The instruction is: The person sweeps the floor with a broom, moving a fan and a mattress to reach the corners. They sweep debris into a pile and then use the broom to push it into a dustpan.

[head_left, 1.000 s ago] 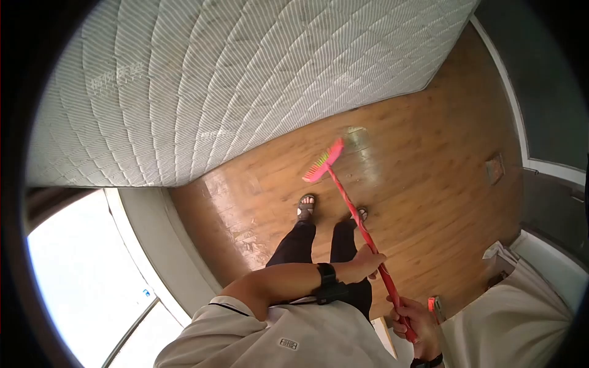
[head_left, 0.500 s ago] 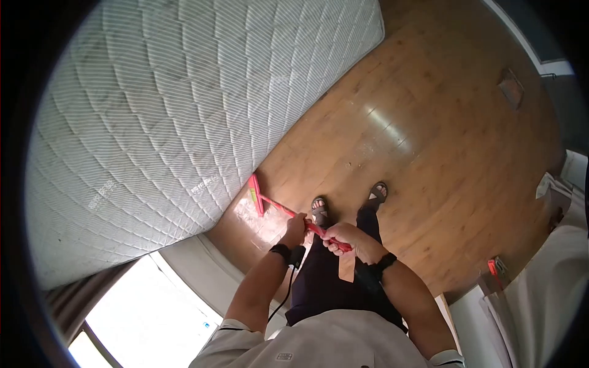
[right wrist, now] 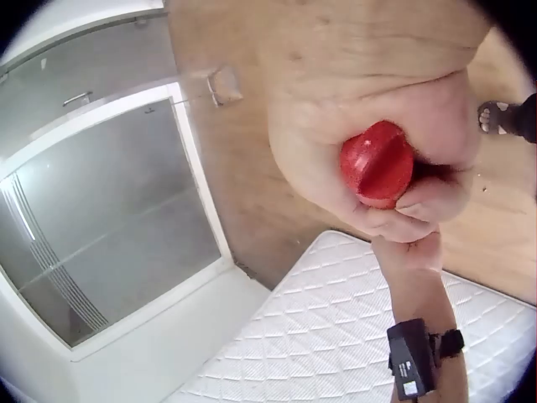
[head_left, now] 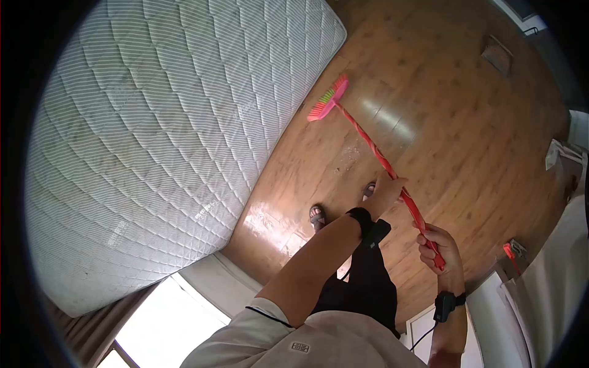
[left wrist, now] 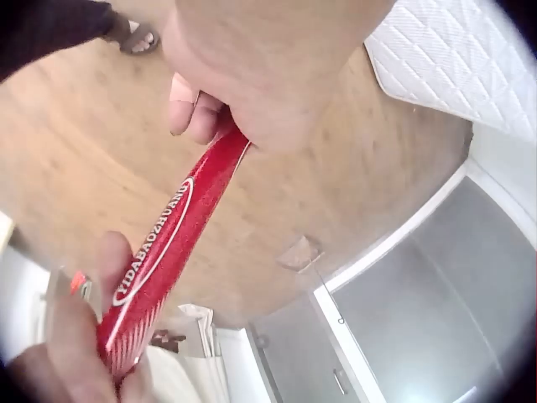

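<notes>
A broom with a long red handle (head_left: 374, 147) slants across the head view. Its pink head (head_left: 337, 100) has pink-orange and green bristles and shows over the wooden floor near the mattress edge. My left hand (head_left: 389, 190) grips the handle partway down. Around the upper end is my right hand (head_left: 438, 245), fingers curled about it. White lettering shows on the red handle (left wrist: 172, 243) between both hands in the left wrist view. From the right wrist, the rounded red handle end (right wrist: 377, 164) pokes out of my right fist.
A large quilted mattress (head_left: 184, 122) stands along the left. Small pale debris (head_left: 350, 151) lies on the floor ahead of my sandalled feet (head_left: 317, 214). A squarish flat piece (head_left: 497, 56) is at the far right, and a small red-and-grey item (head_left: 514, 250) sits at right.
The broom head swung left toward the mattress base near the window, then forward and right, away from my feet. Both hands kept gripping the handle and moved with it; my view turned.
</notes>
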A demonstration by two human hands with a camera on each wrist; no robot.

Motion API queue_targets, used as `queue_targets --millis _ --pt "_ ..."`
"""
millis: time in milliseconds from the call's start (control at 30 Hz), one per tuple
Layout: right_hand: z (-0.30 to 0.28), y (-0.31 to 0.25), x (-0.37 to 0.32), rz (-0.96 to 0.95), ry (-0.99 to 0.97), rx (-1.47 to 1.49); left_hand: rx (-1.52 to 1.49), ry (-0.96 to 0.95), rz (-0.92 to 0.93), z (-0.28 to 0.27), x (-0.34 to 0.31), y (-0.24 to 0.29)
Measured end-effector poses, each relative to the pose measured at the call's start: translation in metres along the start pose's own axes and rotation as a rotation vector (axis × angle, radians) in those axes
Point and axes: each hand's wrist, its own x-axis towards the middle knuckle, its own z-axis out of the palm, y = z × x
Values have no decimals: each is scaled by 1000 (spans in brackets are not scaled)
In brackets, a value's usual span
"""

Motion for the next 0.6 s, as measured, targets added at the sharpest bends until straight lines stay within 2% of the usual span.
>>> queue_targets --millis 100,167,200,267,300,367,467,533,600 --pt "-9 12 -38 -59 -15 70 158 -25 101 30 -26 -6" --pt "-4 24 -67 -58 132 -51 140 -39 90 37 -60 -17" --pt "-6 30 -80 -60 132 -47 116 -53 83 39 -78 -23" --pt "-9 38 -99 88 29 -37 15 -19 -102 34 -110 -37" --pt "-8 39 -101 89 30 -35 2 -42 -133 26 -122 -49" --pt "2 43 -103 263 50 -95 -40 -74 -211 1 -140 -76" --pt "10 47 -77 380 -60 -157 -73 -24 -357 -44 -157 -98" --pt "6 60 -38 481 -135 -205 -97 127 -385 -71 -156 -109" --pt "6 76 10 550 -145 -203 -103 125 -421 -104 -143 -115"
